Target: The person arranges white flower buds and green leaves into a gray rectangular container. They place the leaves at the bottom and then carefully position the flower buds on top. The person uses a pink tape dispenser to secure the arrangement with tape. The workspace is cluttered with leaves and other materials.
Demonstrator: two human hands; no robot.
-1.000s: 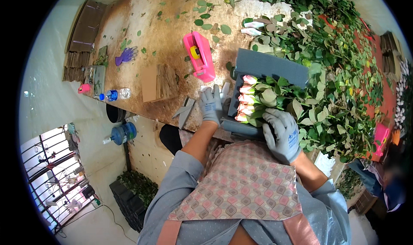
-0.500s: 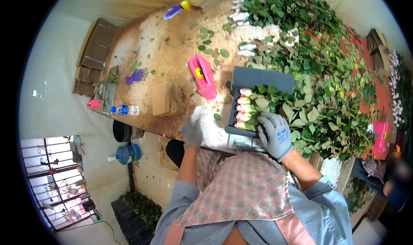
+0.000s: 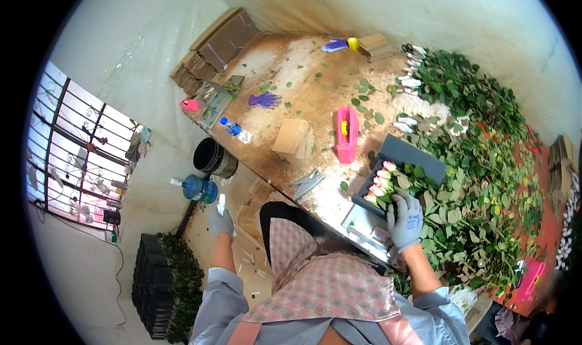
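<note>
My left hand [image 3: 221, 225], in a grey glove, is out past the table's front edge above the floor. Its fingers are closed on a small white strip [image 3: 222, 204] that sticks up from them. My right hand [image 3: 405, 227], also gloved, rests with fingers spread on the stems and leaves at the near side of a dark folding box [image 3: 407, 153]. Several pink-and-cream roses [image 3: 380, 182] lie in a row along the box's left end, their leafy stems running right. A grey metal tool [image 3: 308, 183], perhaps a stapler, lies near the table edge.
Left of the box are a pink tape dispenser [image 3: 347, 145] and a stack of cardboard pieces [image 3: 293, 137]. A water bottle [image 3: 230, 127] and purple glove [image 3: 265, 100] lie farther left. Leafy stems [image 3: 479, 217] cover the right side. A black bucket [image 3: 213, 157] and blue jug [image 3: 200, 189] stand below.
My left hand has swung left from the table, out over the floor, and a white strip now shows in it. My right hand stays at the roses. The view has turned left.
</note>
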